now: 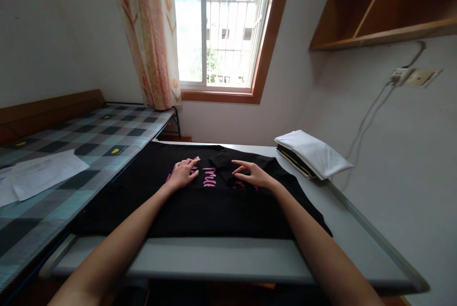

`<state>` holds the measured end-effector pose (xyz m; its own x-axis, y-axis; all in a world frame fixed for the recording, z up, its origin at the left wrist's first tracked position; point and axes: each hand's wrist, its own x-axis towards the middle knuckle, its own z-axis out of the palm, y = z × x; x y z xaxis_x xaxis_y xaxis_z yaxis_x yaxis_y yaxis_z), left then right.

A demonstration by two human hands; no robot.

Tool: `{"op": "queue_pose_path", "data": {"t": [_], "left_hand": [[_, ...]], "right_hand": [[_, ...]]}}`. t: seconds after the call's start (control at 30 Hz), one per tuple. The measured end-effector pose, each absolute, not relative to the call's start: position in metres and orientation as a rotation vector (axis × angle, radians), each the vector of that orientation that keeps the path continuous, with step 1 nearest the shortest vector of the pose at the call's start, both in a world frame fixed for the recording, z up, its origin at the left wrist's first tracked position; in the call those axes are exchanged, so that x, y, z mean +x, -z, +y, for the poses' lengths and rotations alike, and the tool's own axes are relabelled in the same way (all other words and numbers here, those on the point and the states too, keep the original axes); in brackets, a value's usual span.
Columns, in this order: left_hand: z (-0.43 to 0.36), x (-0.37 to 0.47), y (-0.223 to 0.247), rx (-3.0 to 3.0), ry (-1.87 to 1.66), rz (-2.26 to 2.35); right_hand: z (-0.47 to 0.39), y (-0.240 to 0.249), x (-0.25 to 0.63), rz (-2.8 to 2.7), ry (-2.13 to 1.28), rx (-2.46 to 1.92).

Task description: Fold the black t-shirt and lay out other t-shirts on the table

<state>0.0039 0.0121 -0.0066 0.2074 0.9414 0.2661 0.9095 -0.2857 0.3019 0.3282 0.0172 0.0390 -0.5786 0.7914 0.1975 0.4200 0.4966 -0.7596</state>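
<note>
Across the pale table (pixel 221 259), set between bed and wall, lay one black garment (pixel 221 213), spread broadly, near edge drawn roughly straight and parallel to the table's front; the flat, firm top presumably suited it for being laid out at full width. Pink lettering (pixel 209 177) faced upward at its middle, partly covered on the right by a folded flap (pixel 246 157), sleeve-like, lying across the cloth. Left hand (pixel 183 174): palm down, fingers loosely spread and slightly bent, resting on the garment beside the lettering, nothing gripped; the pose suggested light pressure to keep the fabric flat. Right hand (pixel 253 174): fingers extended and parted, grasping nothing, placed at the flap, perhaps to smooth or steady it; whether its fingertips touched the cloth could not be told. Stack of folded cloths (pixel 310 153), white uppermost with dark and yellow layers beneath: at the table's far right, against the wall, apparently kept there to leave the middle free for the garment. Checked mattress (pixel 134 123): to the left, alongside the table. Loose papers (pixel 46 175): on the mattress, well apart from both hands, likely set aside there.
</note>
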Motion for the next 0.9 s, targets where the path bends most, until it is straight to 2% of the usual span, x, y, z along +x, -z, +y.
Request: {"op": "queue_pose_path", "data": {"t": [0.07,0.17,0.33,0.5,0.9], "left_hand": [[0.017,0.006,0.004,2.328,-0.608,1.882],[0.035,0.013,-0.005,2.157,-0.659,1.907],[0.081,0.042,-0.016,1.761,-0.867,1.659],[0.115,0.090,-0.018,1.634,-0.872,1.518],[0.142,0.132,-0.017,1.574,-0.848,1.569]], "right_hand": [[0.017,-0.030,0.338,-2.125,-0.859,-1.104],[0.028,-0.020,0.357,-1.915,-0.591,-1.392],[0.041,-0.009,0.388,-1.606,-0.197,-1.847],[0.036,-0.004,0.395,-1.581,-0.166,-2.074],[0.045,0.004,0.395,-1.646,-0.370,-1.826]]}}
